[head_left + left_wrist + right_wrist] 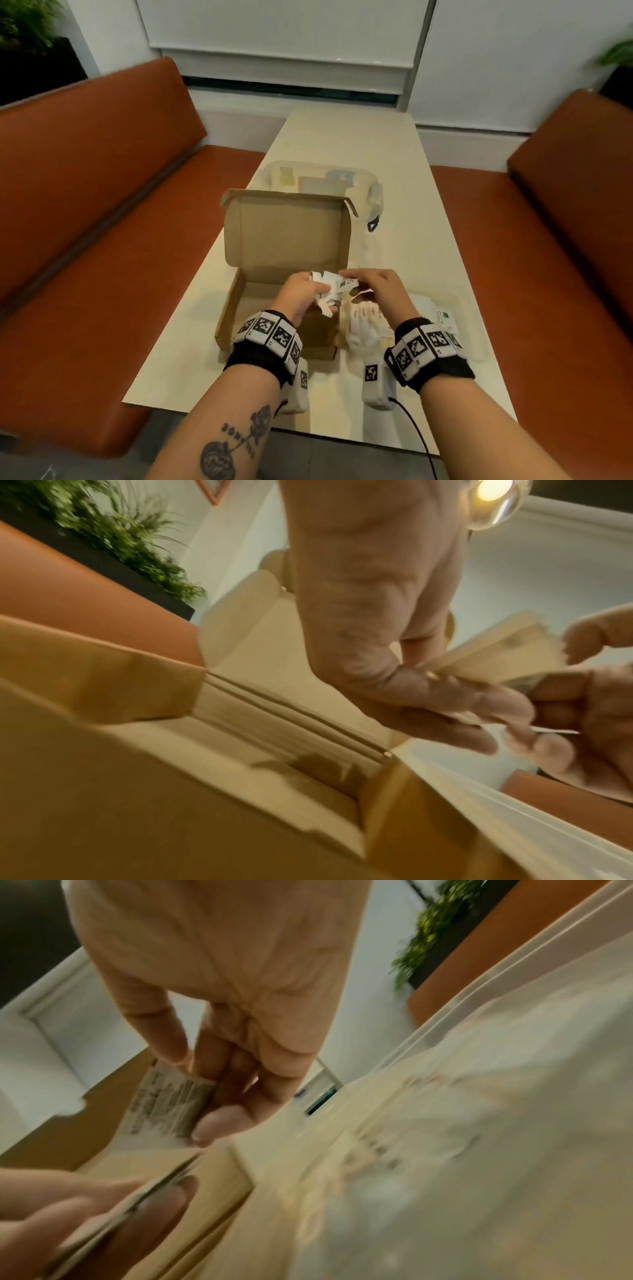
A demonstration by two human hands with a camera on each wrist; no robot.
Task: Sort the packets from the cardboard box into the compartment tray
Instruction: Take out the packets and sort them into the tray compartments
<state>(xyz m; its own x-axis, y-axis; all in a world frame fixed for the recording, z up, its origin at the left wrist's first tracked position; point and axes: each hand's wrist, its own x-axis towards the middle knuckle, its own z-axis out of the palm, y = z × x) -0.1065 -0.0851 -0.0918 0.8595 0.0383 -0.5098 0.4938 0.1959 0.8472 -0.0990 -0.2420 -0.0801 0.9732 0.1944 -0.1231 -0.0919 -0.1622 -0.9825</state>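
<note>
Holding a fanned bunch of small white packets [327, 291] above the open cardboard box [274, 240], the left hand [301, 294] had its thumb and fingers curled round them. The right hand [376, 291] was just beside it, and its thumb and fingertips pinched one packet [164, 1110] at the edge of that bunch; printed text showed on this packet in the right wrist view. Both hands were over the right side of the box, whose lid stood upright at the far side. The inside of the box was mostly hidden by the hands.

A clear plastic tray [442, 329] lay on the table [394, 154] to the right of the box, under the right wrist, with white packets lying in it; its compartments could not be told apart. Another clear container [375, 192] sat behind the box lid, with some flat coloured items inside. Orange benches [102, 205] ran along both sides of the table.
</note>
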